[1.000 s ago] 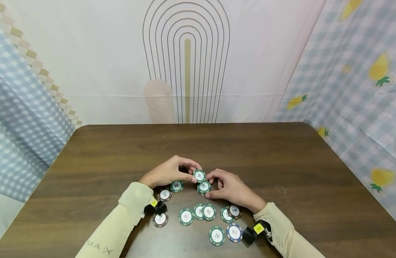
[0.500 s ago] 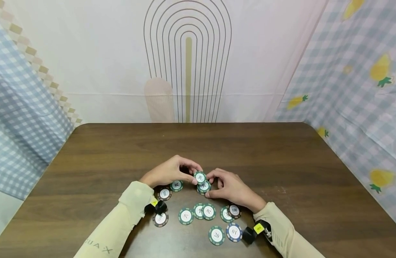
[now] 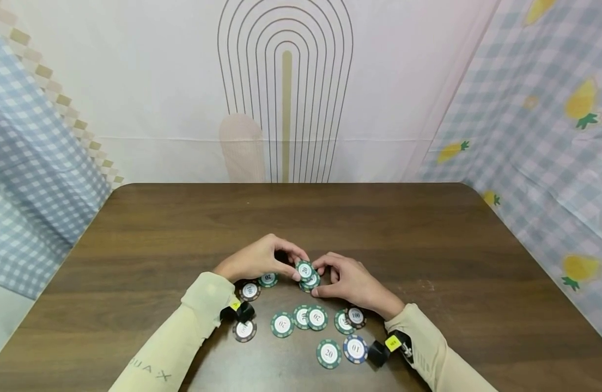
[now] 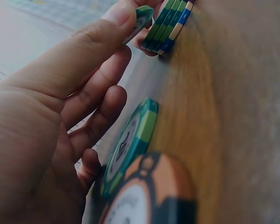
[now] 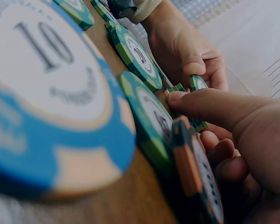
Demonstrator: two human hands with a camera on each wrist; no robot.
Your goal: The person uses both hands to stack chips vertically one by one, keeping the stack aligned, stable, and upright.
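Note:
Between thumb and fingers, my left hand (image 3: 261, 259) pinches a green poker chip (image 3: 305, 269) marked 20. It hangs tilted just over a short chip stack (image 3: 309, 282), overlapping it in the head view; I cannot tell whether they touch. The left wrist view shows the stack (image 4: 167, 28) as green chips above a blue-and-cream one. My right hand (image 3: 354, 286) grips this stack from the right, thumb on the near side and fingers on the far side. Beside my left wrist lie another green chip (image 3: 268, 279) and a black-and-orange chip (image 3: 250, 291).
Nearer on the brown table (image 3: 301, 218) lie several loose chips, among them a green chip (image 3: 282, 324), an overlapping green chip (image 3: 317, 317), a black 100 chip (image 3: 356, 317) leaning on a green one, and a blue 10 chip (image 3: 355, 349). A patterned cloth (image 3: 183, 81) hangs behind.
My left hand has brought its green chip slightly nearer and to the right, so it covers more of the stack. My right hand keeps its grip in about the same place.

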